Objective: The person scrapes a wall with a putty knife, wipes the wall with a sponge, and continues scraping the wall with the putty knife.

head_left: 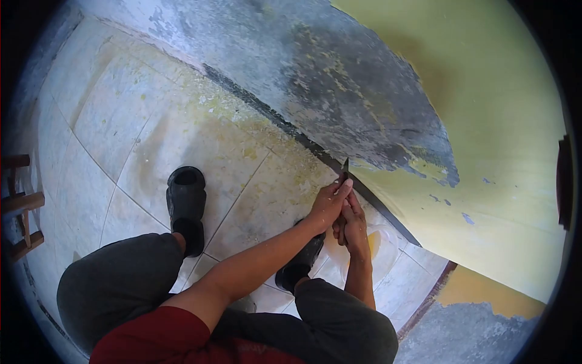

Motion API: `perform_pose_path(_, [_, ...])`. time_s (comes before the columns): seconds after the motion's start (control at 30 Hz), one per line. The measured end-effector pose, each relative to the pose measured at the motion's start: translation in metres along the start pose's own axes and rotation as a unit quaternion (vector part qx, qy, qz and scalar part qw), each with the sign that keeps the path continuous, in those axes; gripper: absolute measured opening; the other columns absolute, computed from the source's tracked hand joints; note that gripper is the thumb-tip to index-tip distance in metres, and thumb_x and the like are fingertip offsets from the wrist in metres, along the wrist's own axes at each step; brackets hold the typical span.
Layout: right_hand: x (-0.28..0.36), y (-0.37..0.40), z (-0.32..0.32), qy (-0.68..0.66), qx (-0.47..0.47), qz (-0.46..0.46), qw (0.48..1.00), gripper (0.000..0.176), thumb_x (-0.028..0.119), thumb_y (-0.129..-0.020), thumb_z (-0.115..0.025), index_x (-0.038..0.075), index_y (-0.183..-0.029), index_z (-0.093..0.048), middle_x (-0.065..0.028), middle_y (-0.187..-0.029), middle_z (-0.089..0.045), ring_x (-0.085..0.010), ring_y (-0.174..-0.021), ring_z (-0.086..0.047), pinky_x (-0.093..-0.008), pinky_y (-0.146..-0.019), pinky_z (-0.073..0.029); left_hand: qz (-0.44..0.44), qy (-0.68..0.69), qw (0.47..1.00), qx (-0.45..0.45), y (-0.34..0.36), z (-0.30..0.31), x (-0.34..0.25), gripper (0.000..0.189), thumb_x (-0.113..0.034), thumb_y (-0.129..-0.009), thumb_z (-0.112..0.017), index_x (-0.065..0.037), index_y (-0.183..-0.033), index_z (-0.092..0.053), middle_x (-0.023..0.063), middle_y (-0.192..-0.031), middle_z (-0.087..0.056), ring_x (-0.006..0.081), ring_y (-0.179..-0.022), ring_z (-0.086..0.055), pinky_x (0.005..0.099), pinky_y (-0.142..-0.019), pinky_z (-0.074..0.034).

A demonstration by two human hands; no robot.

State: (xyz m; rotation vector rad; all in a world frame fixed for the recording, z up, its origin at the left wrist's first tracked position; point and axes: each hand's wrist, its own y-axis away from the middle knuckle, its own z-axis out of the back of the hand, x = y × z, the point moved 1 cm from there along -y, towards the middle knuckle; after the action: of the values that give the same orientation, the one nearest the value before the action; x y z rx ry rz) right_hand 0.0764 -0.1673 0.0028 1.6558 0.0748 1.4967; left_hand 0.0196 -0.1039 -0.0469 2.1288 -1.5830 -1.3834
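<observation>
A knife [346,165] with a dark pointed blade sticks up from between my hands, its tip close to the foot of the wall. My left hand [327,205] is closed around its lower part, thumb pressed along it. Just below and to the right, my right hand [354,227] is closed too, its fingers wrapped at the handle end, which is mostly hidden. Beyond the blade, the wall shows a large bare grey patch [370,91] where the yellow-green paint [491,109] has come off.
Paint flakes [242,124] litter the tiled floor [163,139] along the wall. A translucent container [389,249] with something yellow in it stands behind my right hand. Wooden furniture legs [24,203] are at the far left. My black shoes [187,206] rest on the tiles.
</observation>
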Motion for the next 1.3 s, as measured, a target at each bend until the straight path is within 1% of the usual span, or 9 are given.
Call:
perform_pose_path(0.2, [0.009, 0.004, 0.005, 0.070, -0.038, -0.026, 0.996, 0.038, 0.023, -0.096, -0.038, 0.011, -0.131, -0.045, 0.0016, -0.057, -0.047, -0.0042, -0.035, -0.032, -0.0213, -0.032, -0.023, -0.157, -0.126, 0.978, -0.062, -0.026, -0.013, 0.029, 0.037, -0.032, -0.096, -0.043, 0.003, -0.091, -0.055, 0.0067, -0.079, -0.060, 0.0150, -0.075, -0.057, 0.0269, -0.069, -0.047])
perform_pose_path(0.3, [0.010, 0.001, 0.004, 0.135, -0.060, -0.011, 0.989, 0.035, 0.020, -0.096, -0.039, 0.006, -0.125, -0.052, -0.0033, -0.065, -0.057, -0.0098, -0.044, -0.047, -0.0233, -0.040, -0.037, -0.159, -0.109, 0.979, -0.063, -0.033, -0.016, 0.034, 0.034, -0.029, -0.097, -0.042, 0.002, -0.092, -0.054, 0.0083, -0.082, -0.061, 0.0146, -0.078, -0.058, 0.0269, -0.071, -0.047])
perform_pose_path(0.37, [-0.006, -0.009, 0.003, 0.240, -0.117, 0.201, 0.942, 0.034, 0.022, -0.096, -0.038, 0.004, -0.115, -0.058, -0.0096, -0.082, -0.063, -0.0157, -0.071, -0.059, -0.0244, -0.064, -0.046, -0.143, -0.048, 0.988, -0.042, -0.030, -0.015, 0.029, 0.031, -0.027, -0.097, -0.042, 0.002, -0.092, -0.053, 0.0084, -0.082, -0.061, 0.0146, -0.078, -0.059, 0.0270, -0.070, -0.047])
perform_pose_path(0.5, [0.004, -0.004, -0.008, 0.249, -0.106, 0.158, 0.950, 0.032, 0.019, -0.096, -0.039, 0.000, -0.112, -0.059, -0.0146, -0.100, -0.063, -0.0217, -0.094, -0.057, -0.0294, -0.084, -0.042, -0.103, 0.063, 0.993, 0.002, -0.030, -0.009, 0.027, 0.025, -0.023, -0.097, -0.043, -0.001, -0.090, -0.052, 0.0075, -0.082, -0.059, 0.0145, -0.078, -0.060, 0.0272, -0.070, -0.048])
perform_pose_path(0.8, [0.001, -0.017, -0.010, 0.346, -0.133, 0.176, 0.912, 0.032, 0.018, -0.093, -0.041, 0.003, -0.117, -0.056, -0.0144, -0.083, -0.061, -0.0223, -0.079, -0.059, -0.0330, -0.072, -0.044, -0.058, 0.183, 0.981, 0.025, -0.032, 0.004, 0.021, 0.020, -0.019, -0.097, -0.043, -0.001, -0.093, -0.053, 0.0060, -0.081, -0.057, 0.0162, -0.078, -0.060, 0.0298, -0.071, -0.050])
perform_pose_path(0.97, [0.008, -0.024, 0.000, 0.287, -0.079, 0.125, 0.946, 0.035, 0.020, -0.092, -0.041, 0.006, -0.121, -0.055, -0.0080, -0.068, -0.057, -0.0142, -0.042, -0.047, -0.0298, -0.039, -0.036, -0.063, 0.125, 0.990, 0.001, -0.040, 0.000, 0.015, 0.022, -0.019, -0.096, -0.045, -0.001, -0.090, -0.055, 0.0059, -0.078, -0.057, 0.0164, -0.074, -0.060, 0.0289, -0.071, -0.049])
perform_pose_path(1.1, [0.001, -0.035, 0.004, 0.287, -0.092, 0.109, 0.947, 0.035, 0.020, -0.092, -0.041, 0.006, -0.121, -0.055, -0.0093, -0.067, -0.057, -0.0144, -0.039, -0.045, -0.0300, -0.035, -0.033, -0.072, 0.121, 0.990, -0.011, -0.041, 0.000, 0.017, 0.027, -0.021, -0.095, -0.046, -0.003, -0.078, -0.057, 0.0034, -0.068, -0.055, 0.0121, -0.060, -0.050, 0.0274, -0.058, -0.042])
perform_pose_path(1.17, [-0.005, -0.032, 0.001, 0.271, -0.076, 0.068, 0.957, 0.036, 0.021, -0.093, -0.042, 0.007, -0.124, -0.052, -0.0288, -0.099, -0.060, -0.0367, -0.095, -0.060, -0.0370, -0.080, -0.046, -0.064, 0.125, 0.990, -0.011, -0.046, 0.004, 0.019, 0.025, -0.020, -0.096, -0.045, -0.003, -0.081, -0.055, 0.0042, -0.071, -0.056, 0.0137, -0.067, -0.055, 0.0279, -0.064, -0.045])
perform_pose_path(1.3, [-0.002, -0.024, -0.003, 0.299, -0.095, 0.114, 0.942, 0.036, 0.018, -0.091, -0.043, 0.006, -0.123, -0.052, -0.0294, -0.094, -0.060, -0.0385, -0.092, -0.061, -0.0364, -0.079, -0.045, -0.056, 0.158, 0.986, -0.018, -0.043, 0.003, 0.027, 0.024, -0.019, -0.097, -0.043, -0.002, -0.083, -0.053, 0.0053, -0.074, -0.056, 0.0152, -0.074, -0.059, 0.0290, -0.069, -0.048])
